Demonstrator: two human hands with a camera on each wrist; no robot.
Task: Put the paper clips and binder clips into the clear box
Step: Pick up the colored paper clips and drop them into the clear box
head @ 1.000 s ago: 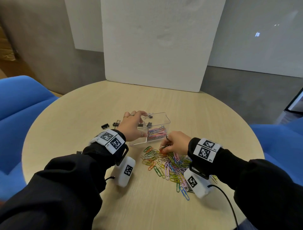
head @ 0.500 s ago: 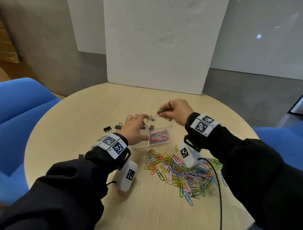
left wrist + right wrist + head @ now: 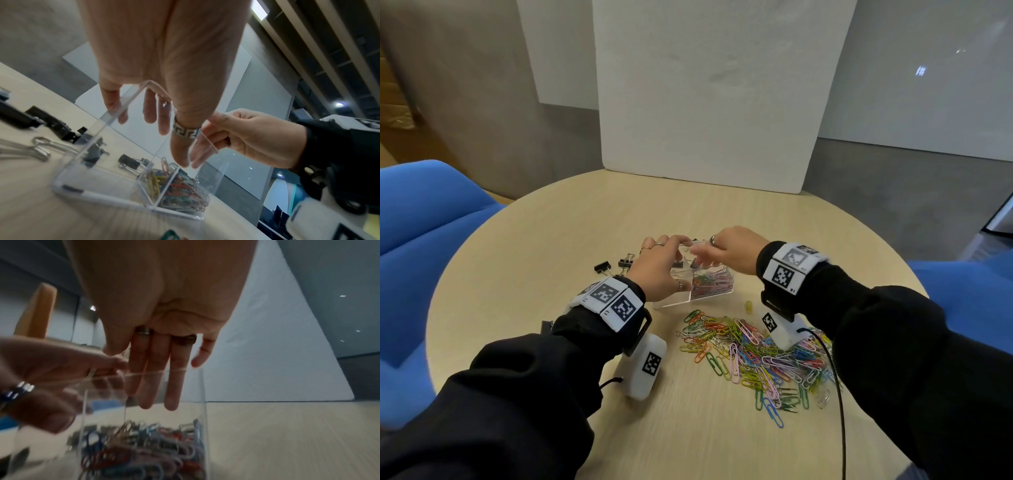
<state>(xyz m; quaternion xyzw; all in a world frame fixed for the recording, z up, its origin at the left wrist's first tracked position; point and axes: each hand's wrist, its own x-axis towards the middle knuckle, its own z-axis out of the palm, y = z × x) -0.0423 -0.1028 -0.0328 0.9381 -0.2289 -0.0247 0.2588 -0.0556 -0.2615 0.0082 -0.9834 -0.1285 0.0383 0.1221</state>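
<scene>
A clear divided box (image 3: pixel 709 297) stands mid-table; coloured paper clips (image 3: pixel 714 281) fill its right compartment (image 3: pixel 180 191). My left hand (image 3: pixel 662 263) grips the box's left wall, thumb inside (image 3: pixel 180 146). The right hand (image 3: pixel 705 258) hangs over the box with straight fingers (image 3: pixel 158 386) dipping past the rim, holding nothing I can see. A big pile of loose paper clips (image 3: pixel 750 353) lies in front of the box. Black binder clips (image 3: pixel 616 265) lie left of it (image 3: pixel 51 126). A binder clip (image 3: pixel 128 162) shows through the clear walls; inside or behind, I cannot tell.
The round wooden table (image 3: pixel 551 240) has a white foam board (image 3: pixel 705 102) standing at its far edge. Blue chairs (image 3: pixel 421 222) flank it left and right (image 3: pixel 969 291). A small yellow item (image 3: pixel 748 306) lies by the box. A black cable (image 3: pixel 839 394) trails from my right wrist.
My right hand lifted from the loose pile with a clip pinched, carried it over the box, and now its fingers are straight with no clip. The left hand kept its hold on the box.
</scene>
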